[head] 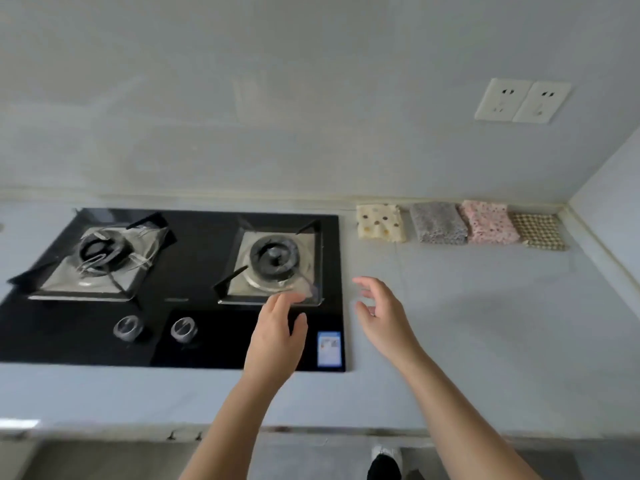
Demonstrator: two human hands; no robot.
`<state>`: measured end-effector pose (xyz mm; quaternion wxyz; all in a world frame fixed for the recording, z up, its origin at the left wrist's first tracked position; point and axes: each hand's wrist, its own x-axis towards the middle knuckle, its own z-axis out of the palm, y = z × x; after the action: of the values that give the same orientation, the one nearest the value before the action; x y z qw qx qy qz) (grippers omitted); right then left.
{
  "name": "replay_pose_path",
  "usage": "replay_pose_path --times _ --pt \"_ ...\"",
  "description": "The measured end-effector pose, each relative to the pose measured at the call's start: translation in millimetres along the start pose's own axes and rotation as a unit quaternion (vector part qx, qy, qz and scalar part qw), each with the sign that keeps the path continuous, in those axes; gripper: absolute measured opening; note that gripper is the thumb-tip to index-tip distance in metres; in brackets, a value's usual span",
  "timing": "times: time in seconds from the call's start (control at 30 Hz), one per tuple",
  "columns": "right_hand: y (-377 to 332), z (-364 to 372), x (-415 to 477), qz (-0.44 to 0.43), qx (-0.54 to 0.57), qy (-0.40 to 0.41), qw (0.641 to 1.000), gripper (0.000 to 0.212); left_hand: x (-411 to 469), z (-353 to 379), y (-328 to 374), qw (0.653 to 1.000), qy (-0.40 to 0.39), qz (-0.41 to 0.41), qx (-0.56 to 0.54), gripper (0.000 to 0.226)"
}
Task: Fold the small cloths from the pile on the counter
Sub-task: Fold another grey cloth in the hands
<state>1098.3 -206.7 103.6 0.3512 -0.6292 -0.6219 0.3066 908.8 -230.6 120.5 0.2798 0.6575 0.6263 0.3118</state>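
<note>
Several folded small cloths lie in a row against the back wall at the right: a cream dotted cloth (380, 222), a grey patterned cloth (438, 223), a pink flowered cloth (488, 221) and a brown checked cloth (538, 231). My left hand (277, 336) hovers over the front right of the black gas hob (194, 348), fingers relaxed and holding nothing. My right hand (381, 315) hovers over the bare counter (485, 341) just right of the hob, fingers loosely spread and empty. Both hands are well short of the cloths.
The hob carries two burners (273, 254) and two knobs (183, 329), with a blue label (329, 348) at its front right corner. Two wall sockets (523, 100) sit above the cloths. A side wall closes the counter at the right. The counter's front edge runs below my forearms.
</note>
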Motion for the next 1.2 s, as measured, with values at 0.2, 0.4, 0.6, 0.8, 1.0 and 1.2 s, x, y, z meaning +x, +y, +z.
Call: replay_pose_path --times 0.2,0.4,0.6,0.8,1.0,1.2 --pt "-80 70 -34 -0.005 0.01 -0.084 0.996 0.038 -49 -82 -53 0.999 0.039 -0.03 -0.019 0.035" --pt "-140 133 -16 -0.02 0.005 -0.096 0.995 0.035 -45 -147 -109 0.998 0.054 -0.03 -0.03 0.031" --pt "-171 210 26 -0.008 0.032 -0.089 0.995 0.031 -2 -211 -174 0.998 0.048 -0.026 -0.022 0.031" --pt "-230 313 78 -0.007 0.026 -0.135 0.99 0.028 50 -291 -260 0.997 0.054 -0.06 -0.01 0.029" --pt "-308 418 113 -0.031 0.012 -0.213 0.976 0.027 76 -372 -343 0.985 0.117 -0.124 -0.034 0.025" --pt "-377 541 137 -0.054 -0.022 -0.245 0.968 0.03 101 -471 -453 0.983 0.133 -0.126 -0.033 0.021"
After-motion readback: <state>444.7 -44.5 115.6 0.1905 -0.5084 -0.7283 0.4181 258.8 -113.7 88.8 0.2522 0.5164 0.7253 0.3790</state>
